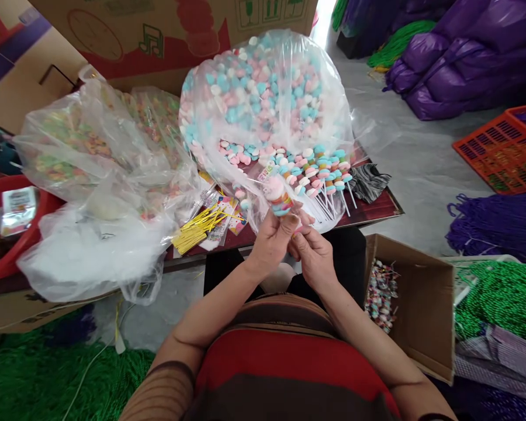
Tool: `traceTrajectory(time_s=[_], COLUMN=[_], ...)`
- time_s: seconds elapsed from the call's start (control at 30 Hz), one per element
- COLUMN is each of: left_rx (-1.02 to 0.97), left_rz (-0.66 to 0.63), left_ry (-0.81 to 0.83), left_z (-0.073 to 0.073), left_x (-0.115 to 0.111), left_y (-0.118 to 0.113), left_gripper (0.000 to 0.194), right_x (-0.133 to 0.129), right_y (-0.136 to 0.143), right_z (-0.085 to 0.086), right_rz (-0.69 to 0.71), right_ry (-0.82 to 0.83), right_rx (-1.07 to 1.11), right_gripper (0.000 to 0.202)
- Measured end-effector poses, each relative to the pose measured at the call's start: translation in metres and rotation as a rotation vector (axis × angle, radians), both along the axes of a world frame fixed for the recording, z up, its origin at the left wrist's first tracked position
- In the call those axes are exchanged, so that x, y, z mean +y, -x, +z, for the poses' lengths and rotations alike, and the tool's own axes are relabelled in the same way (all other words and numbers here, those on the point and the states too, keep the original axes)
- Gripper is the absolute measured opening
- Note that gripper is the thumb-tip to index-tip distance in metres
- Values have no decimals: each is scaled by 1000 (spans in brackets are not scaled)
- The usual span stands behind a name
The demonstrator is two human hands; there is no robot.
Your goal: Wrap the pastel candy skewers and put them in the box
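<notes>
A candy skewer (279, 197) in a clear printed wrapper, with stacked pink, yellow and blue pieces, is held upright over the table edge. My left hand (274, 240) is closed around its lower end. Fingers pinched together, my right hand (313, 254) meets the left one at the gathered bottom of the wrapper; what exactly the fingertips grip is too small to make out. Just beyond lie several unwrapped candy skewers (322, 169) with white sticks pointing towards me. Gold twist ties (197, 228) lie left of my hands, beside flat printed wrappers (236, 219).
A large clear bag of pink, white and blue candies (263, 88) stands behind my hands. Bags of greenish-orange candies (79, 140) sit at the left, near a red basin (44, 207). An open cardboard box (425, 304) holding wrapped candies is at the lower right, below an orange crate (499, 152).
</notes>
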State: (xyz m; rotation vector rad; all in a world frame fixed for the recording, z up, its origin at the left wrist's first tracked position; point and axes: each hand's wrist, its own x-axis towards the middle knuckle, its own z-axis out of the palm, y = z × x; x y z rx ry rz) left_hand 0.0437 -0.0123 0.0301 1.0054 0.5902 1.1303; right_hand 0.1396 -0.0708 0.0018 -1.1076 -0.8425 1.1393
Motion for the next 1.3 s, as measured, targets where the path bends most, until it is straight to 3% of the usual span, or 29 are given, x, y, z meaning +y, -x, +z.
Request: traceTrajectory(time_s=[0.17,0.37,0.43,0.5,0.6,0.7,0.8,0.87,1.03,1.17,1.3], left_rx=[4,188,164,186,422,639,692,694,656,521,175], left_rz=[82,-157,-187,-168,-56,47,32,11,-8,-120,-33], left_ry=[-28,157,94,5,-113,-257,-354,-380,-371,-165,42], left_z=[1,-6,-8,-5,2,5,1,-4,-7,-6,0], left_x=[6,-7,-6,-1,8,11,10,9,6,10,18], left_y=[8,15,22,30,37,39,35,32,31,38,39], left_gripper=[40,54,66,65,52,51,49,48,50,52,71], right_x=[-4,-3,-3,-3,-3,-3,-2,-1,4,6,5], right_y=[-3,0,0,0,-2,-7,-13,-15,-12,-10,-10], right_z=[5,9,10,11,9,6,4,4,4,6,7], right_rz=[98,94,90,68,46,21,-27,-20,-6,-49,-71], right_ry=[70,42,44,45,37,3,-25,-26,-70,-85,-104], right_rx=[-138,-96,-92,-113,-170,-224,-319,-391,-419,-414,-418], right_gripper=[36,38,36,34,33,30,42,49,42,40,38])
